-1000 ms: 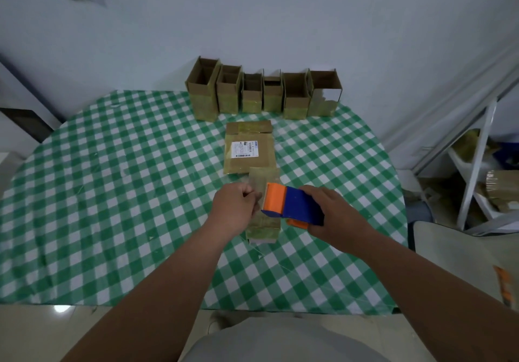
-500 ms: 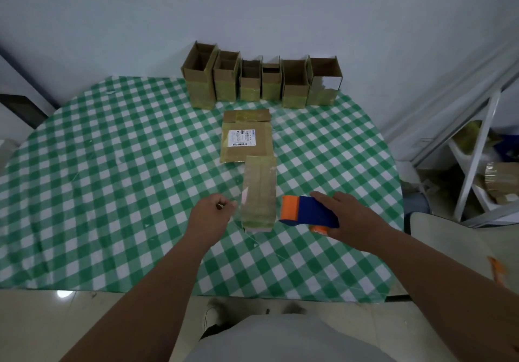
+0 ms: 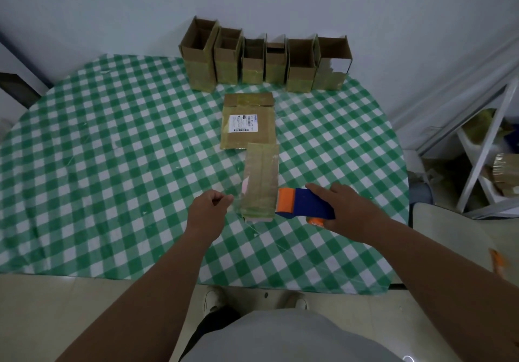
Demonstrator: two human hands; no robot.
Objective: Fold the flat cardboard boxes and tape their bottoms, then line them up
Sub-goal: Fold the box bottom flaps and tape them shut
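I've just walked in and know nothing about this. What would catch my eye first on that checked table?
Probably the bright orange and blue tape dispenser, gripped in the right hand at the near edge of a folded box lying on the green checked table. The left hand pinches a clear strip of tape on the box's other side. At the far edge, six open boxes stand in a row.

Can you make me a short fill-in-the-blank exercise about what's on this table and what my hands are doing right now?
1. The right hand holds a blue and ___ tape dispenser.
2. ___ open boxes stand in a row by the wall.
3. The flat box with the white label lies on a green and white ___ tablecloth.

Missing words: orange; six; checked
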